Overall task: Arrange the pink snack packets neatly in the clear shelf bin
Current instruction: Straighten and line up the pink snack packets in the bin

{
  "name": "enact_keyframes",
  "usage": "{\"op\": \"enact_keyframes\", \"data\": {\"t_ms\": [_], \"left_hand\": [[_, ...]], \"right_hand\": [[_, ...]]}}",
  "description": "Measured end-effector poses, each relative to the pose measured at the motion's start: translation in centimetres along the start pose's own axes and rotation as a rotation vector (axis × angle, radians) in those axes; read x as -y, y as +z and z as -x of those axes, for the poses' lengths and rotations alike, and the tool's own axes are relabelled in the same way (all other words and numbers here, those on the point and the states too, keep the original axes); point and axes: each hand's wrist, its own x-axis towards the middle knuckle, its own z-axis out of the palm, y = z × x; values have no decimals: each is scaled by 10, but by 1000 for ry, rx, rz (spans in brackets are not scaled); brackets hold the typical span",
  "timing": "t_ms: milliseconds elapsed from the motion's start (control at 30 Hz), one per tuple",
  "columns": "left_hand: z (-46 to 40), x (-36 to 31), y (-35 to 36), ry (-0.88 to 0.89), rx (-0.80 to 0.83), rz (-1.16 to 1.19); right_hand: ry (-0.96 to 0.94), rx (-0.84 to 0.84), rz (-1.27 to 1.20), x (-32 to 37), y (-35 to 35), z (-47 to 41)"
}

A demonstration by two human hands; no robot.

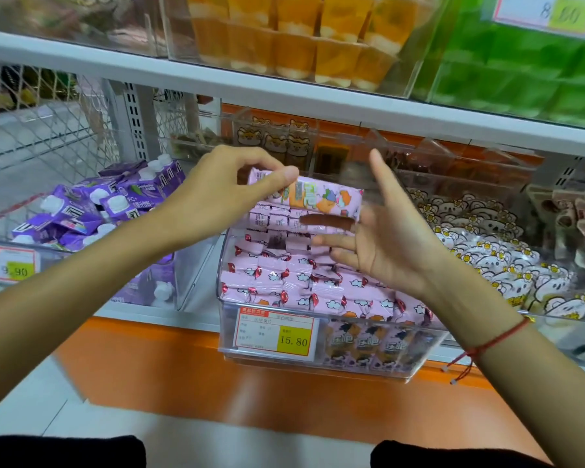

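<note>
Head view, person's body only.

Both forearms bare from frame edges to hands; no sleeves in view.

Left hand, centre-left of frame: no ring, watch or band seen. Left wrist bare.

Right hand, centre-right: no rings visible.

Right wrist, lower right of frame: thin red string bracelet wrapped once round wrist, w/ small gold-coloured bead on upper side; knot at lower side, two loose red ends hanging, each w/ tiny pale bead at tip.

Bottom edge: dark, blackish clothing, two patches, left & right of centre. Fabric type can't tell.
</note>
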Motion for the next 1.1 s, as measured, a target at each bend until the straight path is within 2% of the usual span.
{"op": "enact_keyframes", "data": {"t_ms": [200, 300, 433, 533, 600, 733, 867, 967, 1100], "left_hand": [[-2, 15, 3, -154, -168, 90], [1, 15, 8, -158, -154, 101], [11, 11, 14, -136, -59, 107], [30, 20, 9, -62, -126, -89], [44, 27, 4, -84, -194, -134], [58, 37, 7, -263, -129, 14], [59, 37, 8, -291, -115, 86], [59, 39, 9, -309, -131, 89], [58, 37, 12, -318, -157, 103]], "right_hand": [[-219, -114, -12, -1, 3, -4], [-314, -173, -3, -7, 7, -10], [-409, -210, 46, -11, 7, -14], [-527, -282, 175, -13, 5, -18], [-599, -351, 252, -14, 4, -20], [-664, -421, 526, -25, 7, -27], [-691, -438, 887, -26, 14, -34], [-705, -385, 1168, -12, 12, -33], [-541, -195, 1275, -22, 21, -40]]}}
